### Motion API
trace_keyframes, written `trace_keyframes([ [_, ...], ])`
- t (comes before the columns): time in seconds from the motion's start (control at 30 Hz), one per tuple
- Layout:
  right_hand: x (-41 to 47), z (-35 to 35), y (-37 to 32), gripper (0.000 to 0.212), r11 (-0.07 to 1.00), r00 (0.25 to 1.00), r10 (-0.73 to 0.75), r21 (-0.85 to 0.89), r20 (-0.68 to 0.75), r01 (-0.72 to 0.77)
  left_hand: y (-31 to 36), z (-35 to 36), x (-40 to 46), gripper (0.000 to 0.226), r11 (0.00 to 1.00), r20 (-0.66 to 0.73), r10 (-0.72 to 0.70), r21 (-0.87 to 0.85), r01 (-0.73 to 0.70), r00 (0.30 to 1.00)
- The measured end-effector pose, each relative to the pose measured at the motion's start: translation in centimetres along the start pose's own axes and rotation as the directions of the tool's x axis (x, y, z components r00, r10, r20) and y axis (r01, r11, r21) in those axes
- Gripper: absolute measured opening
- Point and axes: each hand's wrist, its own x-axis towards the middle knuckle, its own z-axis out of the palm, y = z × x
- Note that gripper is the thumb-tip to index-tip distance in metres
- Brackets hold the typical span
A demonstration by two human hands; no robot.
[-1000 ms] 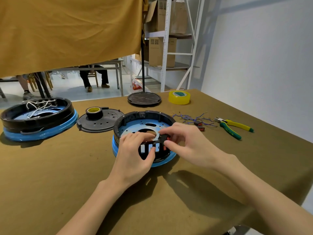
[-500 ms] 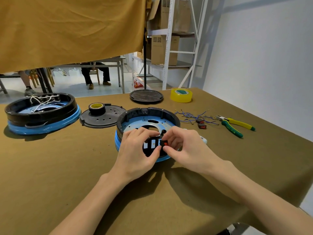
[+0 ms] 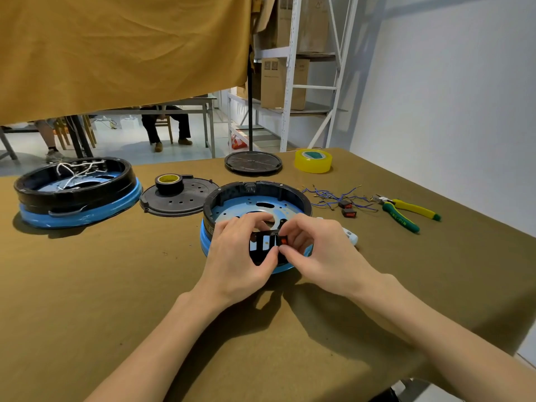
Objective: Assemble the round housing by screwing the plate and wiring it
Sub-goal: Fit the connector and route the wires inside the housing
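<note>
Housing [image 3: 258,195] sits on the brown table [image 3: 87,285] just ahead of the person, black ring on a blue base, with the blue-filmed metal plate [image 3: 246,208] lying flat inside so its holes face up for screws. At the near rim a black slotted panel [image 3: 262,246] stands upright; the left hand [image 3: 237,253] curls round it, thumb under and fingers over the top, probably to brace it while a part goes in. The right hand [image 3: 313,250] pinches a small red switch [image 3: 283,241] against the panel's right-hand slot, fingers bent tightly; whether it is seated yet is hard to tell, since the fingers cover the edges. More switches [image 3: 346,208] and loose blue wires [image 3: 333,195] wait near the pliers [image 3: 406,211] on the right, within easy reach. A second housing [image 3: 75,192], already wired, rests well to the left, perhaps a finished pattern to copy.
</note>
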Motion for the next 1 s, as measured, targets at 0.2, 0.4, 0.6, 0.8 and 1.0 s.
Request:
trace_keyframes([
  [0.2, -0.3, 0.3, 0.4, 0.018, 1.0, 1.0, 0.008, 0.018, -0.012, -0.008, 0.0, -0.1, 0.1, 0.053, 1.0, 0.003, -0.012, -0.012, 0.012, 1.0],
  [0.4, 0.0, 0.0, 1.1, 0.016, 1.0, 0.999, 0.011, 0.016, 0.03, -0.012, -0.1, -0.1, 0.4, 0.041, 1.0, 0.02, 0.012, 0.006, -0.012, 1.0],
  [0.6, 0.1, 0.2, 1.4, 0.022, 0.996, 0.997, -0.079, -0.049, 0.019, 0.08, -0.2, -0.1, 0.4, 0.037, 1.0, 0.024, 0.014, 0.017, -0.015, 1.0],
  [0.8, 0.8, -0.4, 2.0, 0.018, 0.999, 0.998, -0.039, -0.017, 0.042, 0.04, -0.3, -0.1, 0.4, 0.048, 0.998, 0.074, 0.025, 0.059, -0.029, 0.997],
  [1.0, 1.5, -0.8, 2.7, 0.017, 0.998, 0.997, -0.044, -0.04, 0.057, 0.046, -0.1, 0.1, 0.8, 0.042, 0.997, 0.053, 0.004, 0.073, -0.008, 0.999],
])
